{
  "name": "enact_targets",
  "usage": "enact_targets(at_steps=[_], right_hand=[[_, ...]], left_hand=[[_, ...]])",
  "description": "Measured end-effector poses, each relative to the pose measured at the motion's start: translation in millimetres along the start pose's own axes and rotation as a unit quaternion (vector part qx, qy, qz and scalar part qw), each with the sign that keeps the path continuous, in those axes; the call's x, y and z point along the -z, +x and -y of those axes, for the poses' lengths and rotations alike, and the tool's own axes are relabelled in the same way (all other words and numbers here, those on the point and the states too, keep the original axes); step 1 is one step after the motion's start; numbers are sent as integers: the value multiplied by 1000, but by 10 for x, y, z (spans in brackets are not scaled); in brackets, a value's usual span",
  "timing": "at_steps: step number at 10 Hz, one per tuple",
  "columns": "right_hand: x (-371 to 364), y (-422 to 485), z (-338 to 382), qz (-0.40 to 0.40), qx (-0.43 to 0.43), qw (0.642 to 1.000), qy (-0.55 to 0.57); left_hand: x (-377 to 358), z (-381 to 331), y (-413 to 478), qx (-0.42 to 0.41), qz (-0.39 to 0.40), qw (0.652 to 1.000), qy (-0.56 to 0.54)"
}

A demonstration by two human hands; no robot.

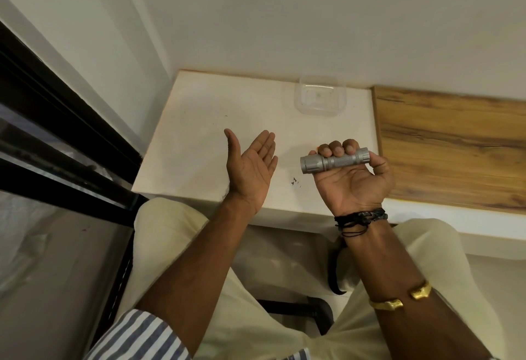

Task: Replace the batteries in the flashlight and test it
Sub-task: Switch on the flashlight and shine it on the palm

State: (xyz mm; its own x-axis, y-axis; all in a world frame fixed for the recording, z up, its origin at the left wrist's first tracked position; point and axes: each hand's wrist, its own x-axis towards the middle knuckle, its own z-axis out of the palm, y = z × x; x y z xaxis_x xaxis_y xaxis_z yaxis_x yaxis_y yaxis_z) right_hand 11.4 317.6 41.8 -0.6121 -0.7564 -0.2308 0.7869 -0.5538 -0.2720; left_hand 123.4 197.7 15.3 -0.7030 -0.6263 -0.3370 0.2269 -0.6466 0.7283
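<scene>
A small silver metal flashlight point(333, 161) lies sideways in my right hand point(353, 180), its wider head pointing left. My fingers curl over its knurled middle, and my thumb rests at its tail end. My left hand point(252, 166) is held palm up and flat, fingers stretched out, a short gap to the left of the flashlight's head, with nothing in it. Both hands hover above the white table point(199, 120). No loose batteries are in view.
A clear plastic container point(320, 96) with nothing visible inside stands at the table's back edge by the wall. A wooden surface point(449, 143) adjoins the table on the right. A dark window frame point(57, 132) runs along the left. Small dark specks point(294, 181) lie on the table.
</scene>
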Motion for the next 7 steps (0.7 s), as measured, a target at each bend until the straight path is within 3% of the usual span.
enact_targets(at_steps=[5,7], right_hand=[[-16,0,7,23,-29,999,-10],[-33,34,-83,-15,27,981,-190]], left_hand=[[-9,-19,-12,6,7,999,-39],[5,-26,16,-13,-23,999,-40]])
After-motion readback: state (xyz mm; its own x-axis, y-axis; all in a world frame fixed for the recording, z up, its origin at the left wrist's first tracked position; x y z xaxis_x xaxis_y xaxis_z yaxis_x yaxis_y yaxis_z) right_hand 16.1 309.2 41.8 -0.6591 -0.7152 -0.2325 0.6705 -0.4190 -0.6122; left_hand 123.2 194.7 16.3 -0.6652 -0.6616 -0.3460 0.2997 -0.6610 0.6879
